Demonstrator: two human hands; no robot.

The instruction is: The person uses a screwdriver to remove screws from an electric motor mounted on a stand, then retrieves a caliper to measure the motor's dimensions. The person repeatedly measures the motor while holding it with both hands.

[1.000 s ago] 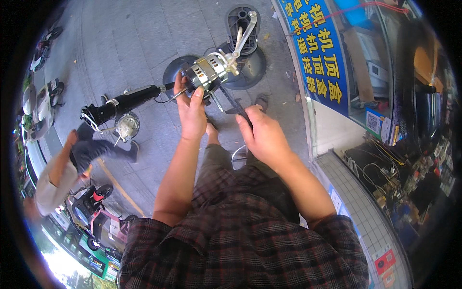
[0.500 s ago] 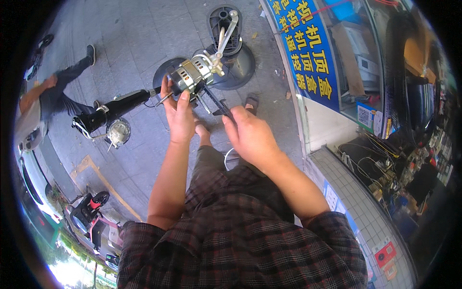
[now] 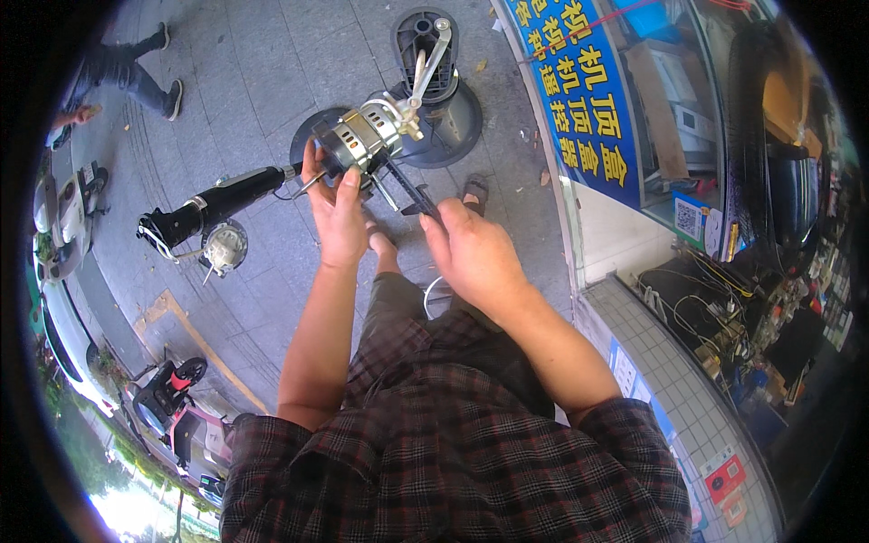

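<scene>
My left hand (image 3: 336, 215) grips the back end of a silver-and-black fan motor (image 3: 360, 138) from below, thumb and fingers round its dark end. A thin metal shaft sticks out past those fingers. In my closed right hand (image 3: 472, 249) is a black caliper (image 3: 409, 186), slanting up to the left. Its far end reaches the lower right side of the motor, where a metal rod also juts out. Whether the caliper's jaws touch the rod or the housing, I cannot tell. A cream-coloured gearbox (image 3: 405, 116) forms the motor's right end.
Behind the motor stand dark round fan bases (image 3: 457, 127). A black fan pole (image 3: 237, 197) lies to the left beside a second, pale motor (image 3: 224, 247). At right are a glass display case (image 3: 674, 118), a blue sign (image 3: 579, 100) and a tiled ledge (image 3: 670, 380). Parked scooters (image 3: 176, 407) stand at left.
A passer-by at the far left has walked further up toward the upper left edge. Both my hands, the fan motor and the caliper have barely moved.
</scene>
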